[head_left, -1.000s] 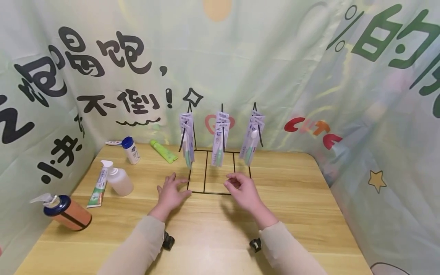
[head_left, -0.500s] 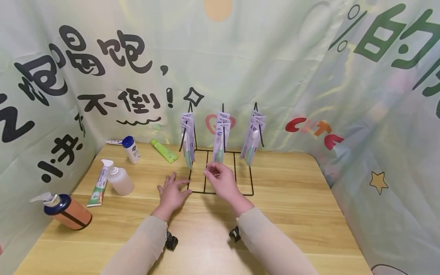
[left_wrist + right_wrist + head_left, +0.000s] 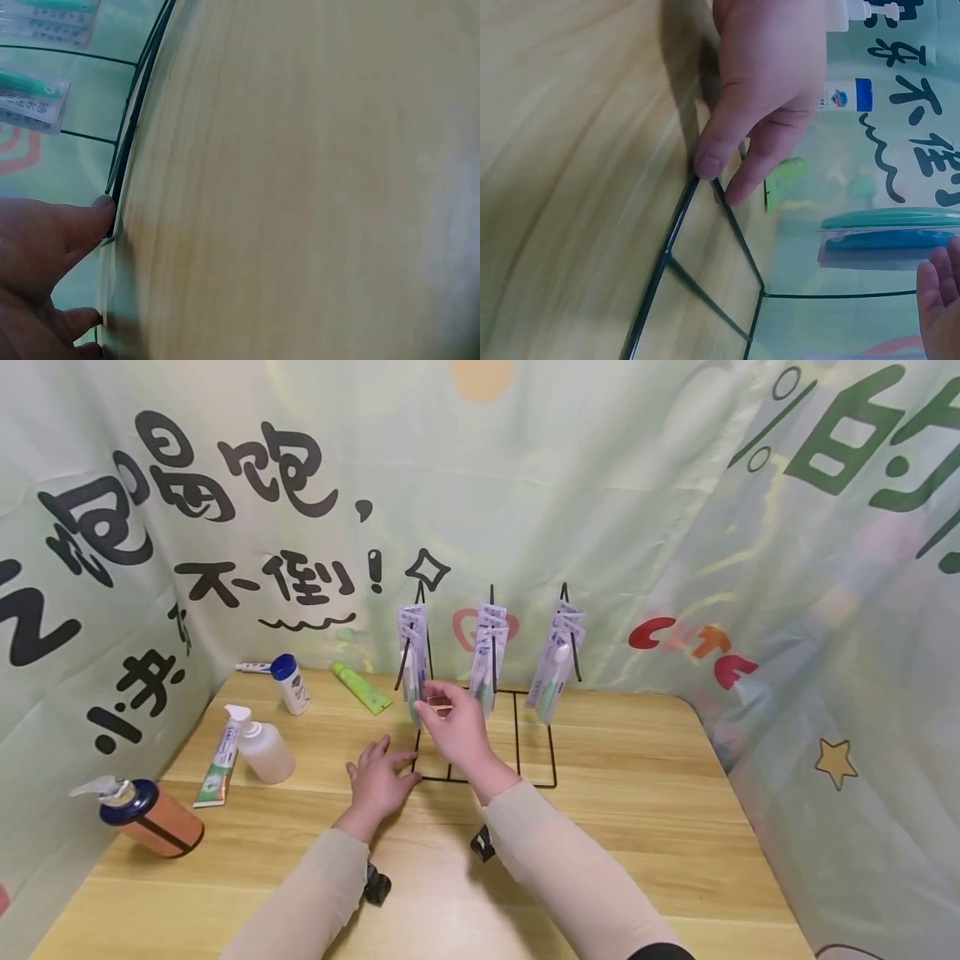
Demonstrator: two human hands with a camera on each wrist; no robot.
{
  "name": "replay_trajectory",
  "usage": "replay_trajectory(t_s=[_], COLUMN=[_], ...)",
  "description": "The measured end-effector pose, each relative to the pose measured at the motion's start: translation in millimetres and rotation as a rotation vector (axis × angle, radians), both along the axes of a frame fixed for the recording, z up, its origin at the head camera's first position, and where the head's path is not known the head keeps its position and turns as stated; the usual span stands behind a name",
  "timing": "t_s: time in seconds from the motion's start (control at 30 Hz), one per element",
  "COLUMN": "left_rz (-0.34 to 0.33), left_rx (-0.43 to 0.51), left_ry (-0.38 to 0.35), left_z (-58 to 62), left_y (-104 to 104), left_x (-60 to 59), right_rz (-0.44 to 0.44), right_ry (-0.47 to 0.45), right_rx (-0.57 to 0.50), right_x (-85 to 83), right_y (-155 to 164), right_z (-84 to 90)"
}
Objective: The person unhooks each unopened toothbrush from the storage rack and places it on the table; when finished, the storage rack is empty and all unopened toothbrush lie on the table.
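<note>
A black wire rack point(image 3: 525, 785) stands at the back middle of the wooden table point(image 3: 637, 827). Toothbrush packs hang from it in a left point(image 3: 412, 652), a middle point(image 3: 487, 647) and a right point(image 3: 553, 664) bunch. My left hand point(image 3: 378, 777) lies flat on the table, its thumb point(image 3: 709, 161) pressing the rack's front left corner point(image 3: 667, 240). My right hand point(image 3: 450, 722) is raised in front of the rack, fingers point(image 3: 939, 300) loosely bent just short of the left bunch's lower end point(image 3: 889, 229), holding nothing. The left wrist view shows the thumb point(image 3: 82, 225) against the rack wire point(image 3: 139, 97).
Left of the rack lie a green tube point(image 3: 360, 689), a white bottle with a blue cap point(image 3: 288, 685), a clear spray bottle point(image 3: 262, 747), a toothpaste tube point(image 3: 217, 760) and an orange pump bottle point(image 3: 150, 822). Printed cloth walls close in three sides.
My right hand has risen from the rack's front right and moved left to the left bunch of packs. The left hand has stayed at the rack's corner.
</note>
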State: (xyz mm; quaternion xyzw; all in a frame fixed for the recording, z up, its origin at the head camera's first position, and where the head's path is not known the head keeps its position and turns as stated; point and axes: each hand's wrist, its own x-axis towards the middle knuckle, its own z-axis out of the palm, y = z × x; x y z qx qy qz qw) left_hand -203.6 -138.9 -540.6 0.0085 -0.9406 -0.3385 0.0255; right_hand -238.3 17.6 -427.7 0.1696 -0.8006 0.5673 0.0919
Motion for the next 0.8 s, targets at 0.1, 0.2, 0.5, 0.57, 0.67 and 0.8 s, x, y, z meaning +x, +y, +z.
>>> replay_trajectory(t_s=[0.1, 0.2, 0.5, 0.57, 0.67, 0.8], left_rz=[-0.004, -0.007, -0.007, -0.007, -0.007, -0.007], left_rx=[-0.002, -0.003, -0.009, -0.009, -0.012, -0.02], left_ry=[-0.001, 0.003, 0.007, 0.006, 0.002, -0.005], left_z=[-1.0, -1.3, -2.4, -2.8, -2.9, -3.5], left_y=[0.3, 0.6, -0.1, -0.2, -0.2, -0.1], left_x=[-0.8, -1.6, -1.6, -1.4, -1.2, -0.7], right_rz=[-0.008, -0.015, -0.037, -0.04, -0.049, -0.067], right_ry=[-0.006, -0.015, -0.015, -0.021, -0.021, 0.003], right_rx=[-0.017, -0.033, -0.04, -0.038, -0.024, -0.006], right_x=[-4.1, -7.8, -11.7, -11.8, -12.6, -15.3], right_y=[-4.0, -7.1, -13.6, -14.4, -15.9, -17.7], right_z=[1.6, 1.2, -1.8, -1.3, -0.2, 0.9])
